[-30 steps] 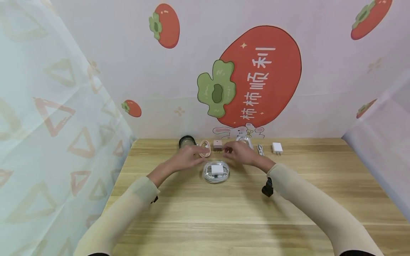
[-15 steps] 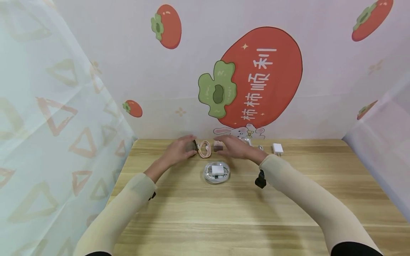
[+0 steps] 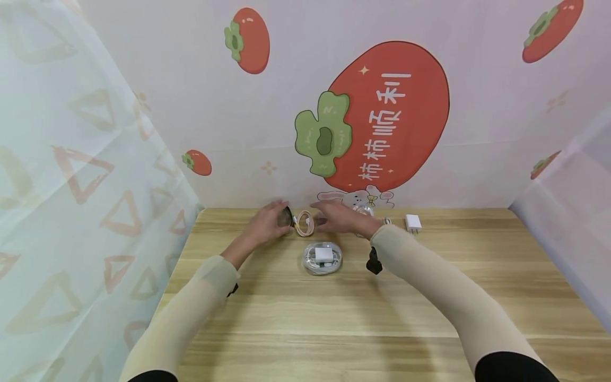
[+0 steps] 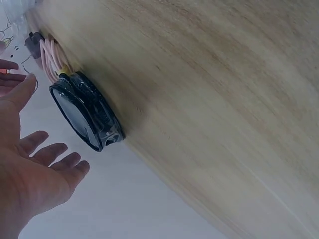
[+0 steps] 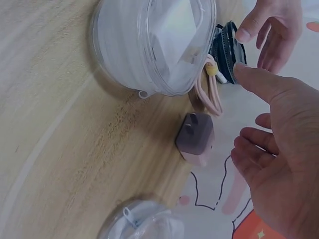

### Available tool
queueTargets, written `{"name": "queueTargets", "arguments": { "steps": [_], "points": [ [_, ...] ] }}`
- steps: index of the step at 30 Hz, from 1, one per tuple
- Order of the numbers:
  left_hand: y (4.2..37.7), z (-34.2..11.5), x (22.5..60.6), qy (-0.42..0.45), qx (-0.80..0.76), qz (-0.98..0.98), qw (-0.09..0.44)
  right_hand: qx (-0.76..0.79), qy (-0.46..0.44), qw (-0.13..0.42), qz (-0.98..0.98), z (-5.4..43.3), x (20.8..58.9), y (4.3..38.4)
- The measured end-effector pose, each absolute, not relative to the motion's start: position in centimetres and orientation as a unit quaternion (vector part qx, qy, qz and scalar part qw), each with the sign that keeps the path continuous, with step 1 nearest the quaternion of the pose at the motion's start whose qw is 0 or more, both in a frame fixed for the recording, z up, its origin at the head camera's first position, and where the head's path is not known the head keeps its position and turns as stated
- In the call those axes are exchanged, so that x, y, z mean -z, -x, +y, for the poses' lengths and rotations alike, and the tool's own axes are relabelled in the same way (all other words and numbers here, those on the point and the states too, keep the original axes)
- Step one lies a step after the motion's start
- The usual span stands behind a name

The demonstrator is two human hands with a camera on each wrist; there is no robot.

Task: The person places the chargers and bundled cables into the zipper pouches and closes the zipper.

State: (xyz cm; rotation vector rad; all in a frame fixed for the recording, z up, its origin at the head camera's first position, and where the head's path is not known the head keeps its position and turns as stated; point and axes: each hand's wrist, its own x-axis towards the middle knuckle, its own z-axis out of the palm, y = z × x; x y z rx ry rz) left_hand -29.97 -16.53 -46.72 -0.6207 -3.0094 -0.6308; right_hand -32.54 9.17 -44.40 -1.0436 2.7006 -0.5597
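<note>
My left hand [image 3: 266, 223] is beside a small round black zip case [image 3: 285, 217] at the back edge of the table. In the left wrist view its fingers spread loosely and stay apart from the case [image 4: 87, 112]. My right hand [image 3: 336, 218] hovers over a pink plug adapter, mostly hidden from the head view. The right wrist view shows this adapter [image 5: 197, 137] lying apart from the loosely bent fingers, with nothing held. A coiled pink cable [image 3: 304, 224] lies between case and adapter. In front sits a round clear case [image 3: 309, 261] with a white charger on or in it.
Behind my right forearm lies another clear round case [image 3: 364, 210], partly covered. A white cable [image 3: 387, 220] peeks out beside it, then a white plug charger [image 3: 412, 223]. A printed cloth wall [image 3: 238, 180] rises right behind the row.
My left hand has drawn left from the pink cable to the black case. My right hand has moved left, now covering most of the pink adapter. The objects appear to stay in place.
</note>
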Motion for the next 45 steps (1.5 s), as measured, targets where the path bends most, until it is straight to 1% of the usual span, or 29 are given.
{"name": "queueTargets", "arguments": {
  "steps": [12, 20, 24, 37, 45],
  "points": [
    [30.5, -15.9, 47.6, 0.185, 0.195, -0.963, -0.009, 0.153, 0.360, 0.120, 0.912, 7.2, 45.5, 33.6],
    [30.7, -15.6, 47.9, 0.188, 0.207, -0.960, -0.005, 0.125, 0.381, 0.103, 0.910, 5.9, 46.4, 34.0],
    [30.7, -15.5, 48.1, 0.179, 0.207, -0.962, -0.005, 0.112, 0.370, 0.112, 0.915, 5.5, 46.7, 34.1],
    [30.8, -15.0, 48.4, 0.170, 0.219, -0.961, -0.018, 0.100, 0.341, 0.131, 0.926, 4.9, 47.1, 34.1],
    [30.8, -15.1, 48.9, 0.174, 0.243, -0.954, -0.009, 0.086, 0.356, 0.128, 0.922, 5.0, 47.4, 34.1]
  ]
}}
